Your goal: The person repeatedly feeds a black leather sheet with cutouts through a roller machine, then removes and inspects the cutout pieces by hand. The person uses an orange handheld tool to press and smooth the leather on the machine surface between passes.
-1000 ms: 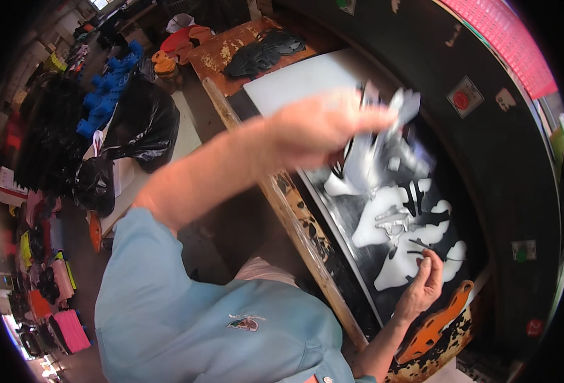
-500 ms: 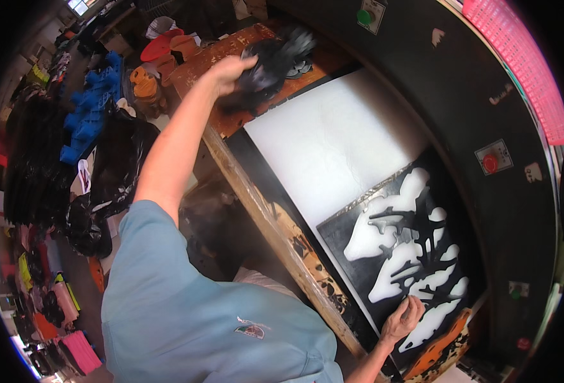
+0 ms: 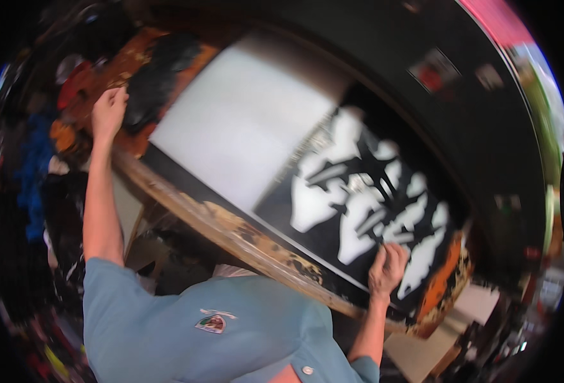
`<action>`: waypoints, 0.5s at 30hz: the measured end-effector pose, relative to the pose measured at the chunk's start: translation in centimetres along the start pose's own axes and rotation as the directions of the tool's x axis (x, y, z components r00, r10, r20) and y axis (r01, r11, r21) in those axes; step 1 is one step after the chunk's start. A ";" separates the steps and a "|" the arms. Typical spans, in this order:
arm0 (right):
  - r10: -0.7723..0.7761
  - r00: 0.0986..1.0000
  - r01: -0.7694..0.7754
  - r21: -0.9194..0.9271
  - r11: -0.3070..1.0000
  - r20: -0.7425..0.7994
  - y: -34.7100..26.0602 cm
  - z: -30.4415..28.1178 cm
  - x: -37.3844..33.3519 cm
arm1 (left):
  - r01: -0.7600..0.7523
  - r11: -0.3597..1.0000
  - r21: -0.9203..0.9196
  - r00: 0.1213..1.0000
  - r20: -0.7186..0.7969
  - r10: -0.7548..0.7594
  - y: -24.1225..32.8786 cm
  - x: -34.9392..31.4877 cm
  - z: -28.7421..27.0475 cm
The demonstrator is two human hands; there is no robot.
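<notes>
My left hand (image 3: pixel 109 113) is at the left end of the bench, its fingers curled in with nothing visible in them. Just right of it, a blurred heap of black pieces (image 3: pixel 156 80) lies on a worn reddish-brown board (image 3: pixel 132 59). My right hand (image 3: pixel 387 268) is closed over the lower part of a black sheet (image 3: pixel 280 214) full of cut-out shapes, where white shows through. Whatever its fingertips pinch is hidden. Between my hands, a plain white board (image 3: pixel 231 121) borders the black sheet.
A wooden rail (image 3: pixel 199 220) runs along the bench's near edge. Behind it rises a dark machine panel (image 3: pixel 371 45) with a red button (image 3: pixel 432 76). An orange-and-black patterned piece (image 3: pixel 441 281) lies at the right end. Blue objects (image 3: pixel 34 159) stand at far left.
My left hand has drawn away from the black pieces it was moving, which now rest on the reddish-brown board. My right hand stays by the black sheet. The whole view has turned and blurred.
</notes>
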State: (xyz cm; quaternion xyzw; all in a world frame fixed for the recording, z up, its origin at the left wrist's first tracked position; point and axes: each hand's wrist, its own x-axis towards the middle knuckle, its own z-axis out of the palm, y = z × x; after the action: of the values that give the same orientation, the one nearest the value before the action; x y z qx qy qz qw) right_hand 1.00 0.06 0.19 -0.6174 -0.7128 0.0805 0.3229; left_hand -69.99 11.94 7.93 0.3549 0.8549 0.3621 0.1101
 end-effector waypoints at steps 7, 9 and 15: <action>-0.070 0.990 0.081 0.085 0.993 -0.123 0.1 -1.8 0.3 | -0.505 0.630 -0.591 0.360 0.519 0.775 13.7 -29.8 14.5; -0.072 0.984 0.066 -0.042 0.997 -0.162 1.9 -4.8 -0.2 | -0.575 0.322 -0.753 0.005 0.390 0.921 16.6 -38.0 17.7; 0.427 0.903 -0.395 -0.511 0.764 -0.060 11.4 -15.3 -5.3 | -0.737 0.184 -0.651 -0.228 0.495 0.838 19.2 -50.3 22.7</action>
State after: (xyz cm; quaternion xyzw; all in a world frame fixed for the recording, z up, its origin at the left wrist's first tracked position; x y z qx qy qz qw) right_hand 19.14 -6.66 4.36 -0.8186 -0.5650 -0.0242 0.1004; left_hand -13.32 -1.00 1.66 0.9230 0.2326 0.1795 0.2484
